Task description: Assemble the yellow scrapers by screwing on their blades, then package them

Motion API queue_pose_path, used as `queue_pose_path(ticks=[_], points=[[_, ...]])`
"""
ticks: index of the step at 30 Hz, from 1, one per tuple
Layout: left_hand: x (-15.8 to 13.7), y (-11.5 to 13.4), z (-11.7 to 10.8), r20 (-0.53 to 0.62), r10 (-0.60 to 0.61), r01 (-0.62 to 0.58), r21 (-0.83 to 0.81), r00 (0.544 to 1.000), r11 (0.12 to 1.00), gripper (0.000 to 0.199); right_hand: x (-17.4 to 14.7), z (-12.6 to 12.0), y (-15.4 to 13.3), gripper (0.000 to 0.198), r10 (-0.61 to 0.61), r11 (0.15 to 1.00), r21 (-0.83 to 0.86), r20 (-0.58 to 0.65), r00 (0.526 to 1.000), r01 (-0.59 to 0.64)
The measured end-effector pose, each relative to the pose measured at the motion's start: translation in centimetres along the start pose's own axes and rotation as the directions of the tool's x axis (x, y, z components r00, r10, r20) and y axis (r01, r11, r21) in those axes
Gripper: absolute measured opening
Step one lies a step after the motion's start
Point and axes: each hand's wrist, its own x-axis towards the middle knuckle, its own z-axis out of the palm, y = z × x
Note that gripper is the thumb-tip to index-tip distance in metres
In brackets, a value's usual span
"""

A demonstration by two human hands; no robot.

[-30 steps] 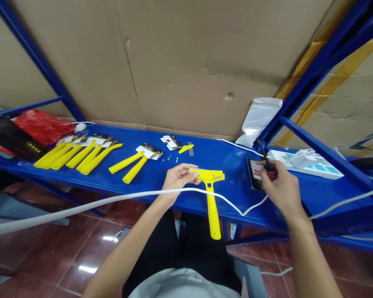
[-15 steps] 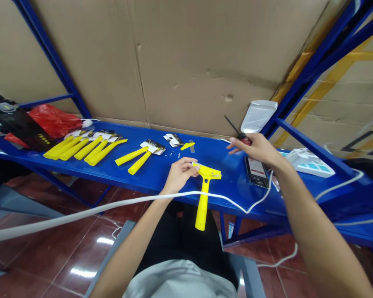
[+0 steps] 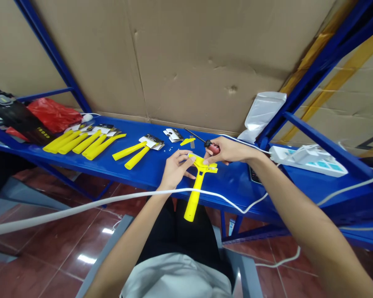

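My left hand (image 3: 175, 169) pinches the left end of a yellow scraper's head, fingers closed. The scraper (image 3: 193, 198) hangs over the shelf's front edge, its handle tilted down toward my lap. In my right hand (image 3: 228, 150) is a screwdriver (image 3: 211, 147) with a red and black handle, its thin shaft pointing up and left. The right hand's fingertips also touch the scraper head. Just behind my hands lie a loose yellow piece (image 3: 187, 142), a flat blade-like strip (image 3: 192, 143) and several tiny parts (image 3: 170, 149).
More yellow scrapers (image 3: 136, 153) with card sleeves lie to the left on the blue shelf (image 3: 152, 174). A red bag (image 3: 54, 114) is far left. At right are a phone (image 3: 254, 176), partly hidden, and a power strip (image 3: 313, 161). A white cable (image 3: 112, 201) crosses in front of me.
My right hand has moved left with the screwdriver, from above the phone to the scraper head. The scraper's handle has swung slightly left, still in my left hand.
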Motion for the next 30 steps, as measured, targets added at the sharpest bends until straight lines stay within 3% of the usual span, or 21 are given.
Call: queue_pose_path(ticks=[4,7,14,20,30], points=[[-0.1,0.0,-0.2,-0.010,0.024,-0.023,0.042,1.000,0.999,0.063,0.2,0.7,0.4,0.068,-0.011,0.998,0.059,-0.035,0.999,0.013],[-0.3,0.0,-0.2,0.063,0.005,-0.012,0.111,0.998,0.994,0.058,0.2,1.0,0.9,0.070,-0.032,0.996,0.077,-0.062,0.998,0.037],[-0.7,0.5,0.0,0.198,-0.159,0.124,0.178,0.967,0.976,0.068,0.3,2.2,2.0,0.067,-0.062,0.990,0.114,-0.154,0.986,0.080],[-0.7,0.9,0.0,0.204,-0.142,0.106,0.178,0.969,0.978,0.062,0.2,3.0,2.2,0.062,-0.058,0.986,0.133,-0.266,0.962,0.096],[-0.9,1.0,0.2,0.173,-0.139,0.092,0.258,0.975,0.962,0.050,-0.1,3.0,2.2,0.055,-0.044,0.979,0.176,-0.309,0.950,0.102]])
